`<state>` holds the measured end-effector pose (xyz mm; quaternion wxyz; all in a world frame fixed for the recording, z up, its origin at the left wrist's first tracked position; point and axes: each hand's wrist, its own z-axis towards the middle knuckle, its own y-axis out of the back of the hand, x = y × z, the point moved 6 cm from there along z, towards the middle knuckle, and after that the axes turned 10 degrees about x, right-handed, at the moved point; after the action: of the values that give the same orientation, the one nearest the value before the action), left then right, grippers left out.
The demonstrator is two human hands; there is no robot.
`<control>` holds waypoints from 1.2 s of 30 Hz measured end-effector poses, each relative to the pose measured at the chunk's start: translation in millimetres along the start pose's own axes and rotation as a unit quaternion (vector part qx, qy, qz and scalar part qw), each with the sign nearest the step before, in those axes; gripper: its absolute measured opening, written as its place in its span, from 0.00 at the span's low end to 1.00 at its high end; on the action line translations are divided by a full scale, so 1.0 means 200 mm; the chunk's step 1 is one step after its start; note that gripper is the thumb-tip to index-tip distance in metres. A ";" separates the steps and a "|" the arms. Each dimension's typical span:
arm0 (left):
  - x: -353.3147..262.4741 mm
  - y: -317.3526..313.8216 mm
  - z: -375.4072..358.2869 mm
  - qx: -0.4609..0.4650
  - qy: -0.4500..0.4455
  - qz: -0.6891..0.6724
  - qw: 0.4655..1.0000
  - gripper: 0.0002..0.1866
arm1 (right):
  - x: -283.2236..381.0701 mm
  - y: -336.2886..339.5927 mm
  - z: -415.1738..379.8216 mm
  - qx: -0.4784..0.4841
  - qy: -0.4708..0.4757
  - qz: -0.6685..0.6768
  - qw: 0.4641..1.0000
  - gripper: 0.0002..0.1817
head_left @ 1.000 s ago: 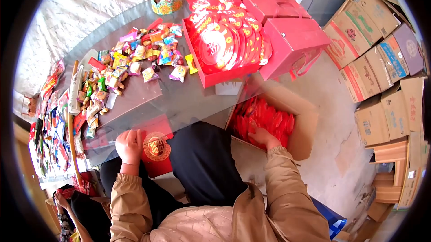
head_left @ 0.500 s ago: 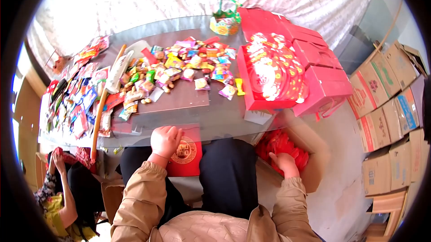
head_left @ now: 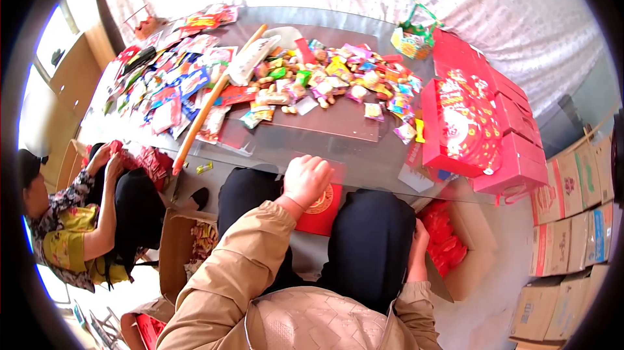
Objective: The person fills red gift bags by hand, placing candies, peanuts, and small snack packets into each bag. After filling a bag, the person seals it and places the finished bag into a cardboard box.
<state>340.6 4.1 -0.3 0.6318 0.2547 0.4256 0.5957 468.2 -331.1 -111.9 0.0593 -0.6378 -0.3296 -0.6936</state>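
Note:
My left hand (head_left: 305, 184) is closed, its fingers curled over the upper left part of a red bag with a round gold emblem (head_left: 325, 210). The bag stands between my knees at the edge of the glass table. My right hand (head_left: 418, 246) hangs beside my right knee, near the rim of a cardboard box (head_left: 478, 236) holding crumpled red bags (head_left: 445, 239). Its fingertips are partly hidden against my dark trousers, and I cannot make out anything in them.
On the glass table (head_left: 383, 168) lie piled wrapped snacks (head_left: 351, 80), flat packets (head_left: 182, 83) and an orange stick (head_left: 218, 93). An open red box (head_left: 478, 122) stands at right, near a green basket (head_left: 416, 38). Cartons (head_left: 572, 207) stack at far right. Another person (head_left: 84, 233) sits at left.
The view has swung left, so the table appears further right. My right hand has come out of the cardboard box to beside my knee. My left hand stays at the red bag.

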 end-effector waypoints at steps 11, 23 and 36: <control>-0.12 -0.02 -0.33 0.004 -0.067 -0.033 0.997 0.16 | 0.24 0.08 -0.05 -0.054 0.014 -0.158 0.986 0.11; 0.02 -0.05 -0.46 0.072 -0.022 -0.105 0.992 0.07 | 0.85 -0.10 -0.10 -0.057 0.226 -0.231 0.945 0.06; 0.77 -0.62 -0.59 -0.021 0.426 -0.148 0.892 0.21 | 1.01 -0.43 0.02 0.166 0.289 -0.343 0.878 0.08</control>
<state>296.9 111.0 -198.0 0.4758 -0.1024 0.6742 0.5555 392.7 -193.1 41.8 0.0157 -0.2371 -0.6061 -0.7591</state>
